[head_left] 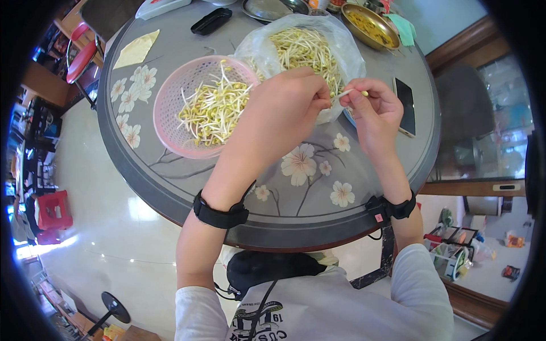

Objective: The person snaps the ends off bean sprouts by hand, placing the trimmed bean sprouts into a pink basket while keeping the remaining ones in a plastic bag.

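Note:
Between my two hands stretches a single bean sprout [342,93], its yellow head at the right. My left hand [290,106] pinches the thin end, while the fingertips of my right hand [374,106] grip it close to the head. Behind them, a clear plastic bag [352,55] lies open, full of soybean sprouts [303,47]. To the left of my left hand stands a pink perforated plastic basket [164,115], partly covered by that hand, with a heap of sprouts [213,111] in it. A blue-rimmed item [349,117] is mostly hidden beneath the bag and my right hand.
A smartphone [404,106] lies right of my right hand. At the back are a pan of yellow food [370,27], a green cloth [402,29], a metal tray [273,9] and a black plastic tray [211,21]. A cream cloth or sheet [137,49] lies at the left.

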`<act>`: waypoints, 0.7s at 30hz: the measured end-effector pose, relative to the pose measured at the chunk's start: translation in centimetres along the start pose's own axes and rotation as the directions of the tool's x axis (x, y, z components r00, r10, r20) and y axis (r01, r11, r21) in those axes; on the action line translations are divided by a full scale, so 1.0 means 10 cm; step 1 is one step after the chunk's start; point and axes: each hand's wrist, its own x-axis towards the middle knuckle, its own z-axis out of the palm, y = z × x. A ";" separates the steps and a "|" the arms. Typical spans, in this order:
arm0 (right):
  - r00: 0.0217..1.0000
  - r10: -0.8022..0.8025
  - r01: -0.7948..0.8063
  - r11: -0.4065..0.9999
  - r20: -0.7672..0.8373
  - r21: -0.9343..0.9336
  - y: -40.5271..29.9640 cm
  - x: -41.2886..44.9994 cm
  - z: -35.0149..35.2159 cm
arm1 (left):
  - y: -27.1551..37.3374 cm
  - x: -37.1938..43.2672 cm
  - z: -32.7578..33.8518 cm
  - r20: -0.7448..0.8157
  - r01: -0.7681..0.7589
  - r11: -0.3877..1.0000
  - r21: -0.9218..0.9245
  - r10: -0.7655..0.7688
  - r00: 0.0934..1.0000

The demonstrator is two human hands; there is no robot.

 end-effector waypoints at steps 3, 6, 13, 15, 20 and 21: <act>0.995 -0.094 0.095 0.993 -0.023 0.063 -0.12 0.03 0.07 | -0.09 -0.04 0.00 -0.002 -0.021 0.998 0.054 0.022 1.000; 0.993 -0.118 0.116 0.986 0.004 0.117 -0.31 0.11 0.17 | -0.14 -0.10 0.04 0.051 -0.078 0.988 0.134 0.071 0.996; 0.989 -0.011 0.037 0.984 0.149 -0.172 -0.22 0.24 0.66 | -0.11 -0.22 0.05 0.214 -0.092 0.977 0.193 0.050 0.976; 0.979 0.048 0.005 0.966 0.196 -0.260 -0.14 0.35 0.73 | -0.11 -0.21 0.07 0.264 -0.089 0.971 0.222 0.028 0.964; 0.835 0.384 -0.188 0.872 0.395 -0.451 -0.09 0.44 0.77 | -0.20 -0.33 0.14 0.107 -0.100 0.928 0.359 0.066 0.992; 0.833 0.386 -0.185 0.870 0.397 -0.457 -0.08 0.44 0.71 | -0.17 -0.35 0.15 0.107 -0.134 0.937 0.323 0.104 0.989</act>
